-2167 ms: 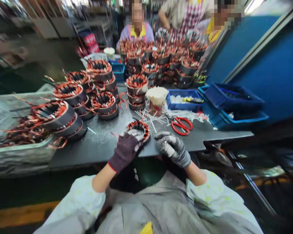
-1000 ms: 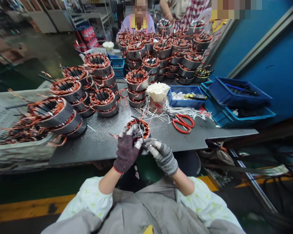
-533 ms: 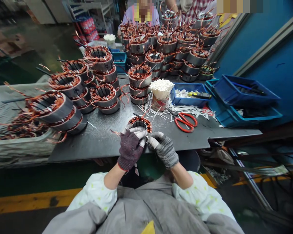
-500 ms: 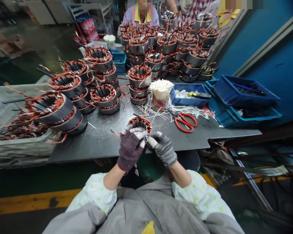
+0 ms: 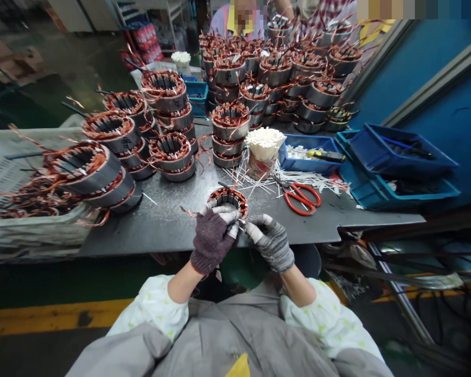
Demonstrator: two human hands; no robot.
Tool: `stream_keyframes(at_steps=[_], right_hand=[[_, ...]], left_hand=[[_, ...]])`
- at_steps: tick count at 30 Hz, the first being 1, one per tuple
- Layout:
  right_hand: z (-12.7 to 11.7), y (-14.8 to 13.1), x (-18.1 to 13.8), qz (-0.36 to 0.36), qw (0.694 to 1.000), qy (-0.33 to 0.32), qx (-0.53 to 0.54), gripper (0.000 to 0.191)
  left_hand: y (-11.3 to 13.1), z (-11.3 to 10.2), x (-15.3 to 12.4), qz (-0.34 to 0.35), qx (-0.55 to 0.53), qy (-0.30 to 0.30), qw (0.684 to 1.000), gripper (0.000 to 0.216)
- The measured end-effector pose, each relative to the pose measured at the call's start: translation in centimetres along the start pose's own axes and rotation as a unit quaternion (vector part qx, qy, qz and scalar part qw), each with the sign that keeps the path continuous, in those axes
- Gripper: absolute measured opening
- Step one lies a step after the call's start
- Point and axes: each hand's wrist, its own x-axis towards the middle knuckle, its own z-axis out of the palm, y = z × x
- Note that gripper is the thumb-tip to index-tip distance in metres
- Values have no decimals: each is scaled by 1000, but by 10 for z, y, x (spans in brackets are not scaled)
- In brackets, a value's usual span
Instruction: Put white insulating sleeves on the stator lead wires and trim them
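Observation:
A stator with copper windings (image 5: 235, 198) sits near the front edge of the table. My left hand (image 5: 215, 233), in a dark purple knitted glove with pale fingertips, is closed over its near rim. My right hand (image 5: 270, 238), in a grey knitted glove with pale fingertips, is just right of the stator, thumb and fingers drawn together. A tiny whitish piece shows between the two hands' fingertips, too small to name. The gloves hide the near side of the stator.
Stacked stators (image 5: 167, 99) stand at the left and back. Red-handled scissors (image 5: 303, 199), a can of white sticks (image 5: 261, 162), loose sticks and a blue tray (image 5: 312, 163) lie to the right. A white crate (image 5: 8, 233) is at the left. A co-worker sits across the table.
My right hand has drawn slightly to the right, widening the gap to my left hand. The left hand stays on the stator. The whole view has shifted a little.

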Motion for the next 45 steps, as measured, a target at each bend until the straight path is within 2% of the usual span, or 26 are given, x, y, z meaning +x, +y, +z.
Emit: stream_keyframes(at_steps=[6, 11, 15, 18, 22, 25, 27, 29, 33, 34, 35, 36, 39, 41, 45], right_hand=[[-1, 6, 4, -16, 997, -38, -58, 14], [-8, 2, -2, -1, 1000, -5, -10, 13], [-3, 3, -1, -5, 999, -19, -29, 13], [-3, 9, 5, -42, 995, -52, -76, 16], [-14, 11, 11, -143, 970, -121, -156, 22], [-16, 4, 13, -162, 955, -148, -198, 25], [-14, -2, 13, -152, 960, -124, -201, 23], [-16, -7, 15, -134, 976, -60, -162, 22], [-34, -16, 23, -103, 990, 76, -50, 35], [-39, -17, 26, -101, 991, 80, -33, 37], [-43, -18, 29, -101, 993, 56, -24, 36], [-46, -19, 31, -102, 994, 5, -29, 33], [-47, -21, 33, -100, 973, -189, -86, 25], [-43, -21, 32, -79, 970, -217, -73, 25], [-26, -17, 21, -20, 982, -189, 7, 31]], left_hand=[[-2, -1, -1, 25, -12, 4, 1000, 20], [-2, -2, -2, 19, -11, -4, 1000, 18], [-1, -2, -2, 10, 8, -24, 1000, 21], [-2, -3, -2, 16, 0, -14, 1000, 21], [-4, -4, -2, 33, -22, -31, 999, 23], [-4, -4, -1, 29, -26, -44, 998, 25], [-3, -2, -1, 19, -19, -37, 999, 25], [0, -1, 1, -3, -8, -24, 1000, 23], [4, 0, 2, -44, 8, -6, 999, 14], [4, 0, 2, -44, 9, -6, 999, 14], [4, 0, 2, -42, 10, -8, 999, 14], [3, 0, 1, -36, 10, -13, 999, 16], [-1, -2, -2, -15, 6, -16, 1000, 21], [-6, -4, -6, -6, -1, -23, 1000, 22], [-13, -8, -11, -8, 25, -61, 998, 21]])
